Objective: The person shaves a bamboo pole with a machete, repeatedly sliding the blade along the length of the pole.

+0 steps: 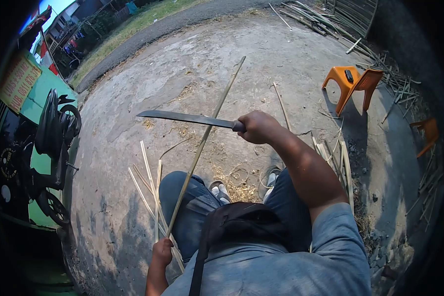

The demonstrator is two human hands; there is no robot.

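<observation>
Grey shirt point(281, 271) and black bag point(251, 222) fill the bottom centre of the head view. At lower left, the left hand point(163, 252) is closed around the low end of a long thin stick point(196, 163), which slants to the upper centre. Near the middle, the right hand point(259, 127) is wrapped round the handle of a knife point(182, 117), whose blade points left and crosses the stick; whether they touch, I cannot tell. An orange chair point(348, 93) stands at upper right.
</observation>
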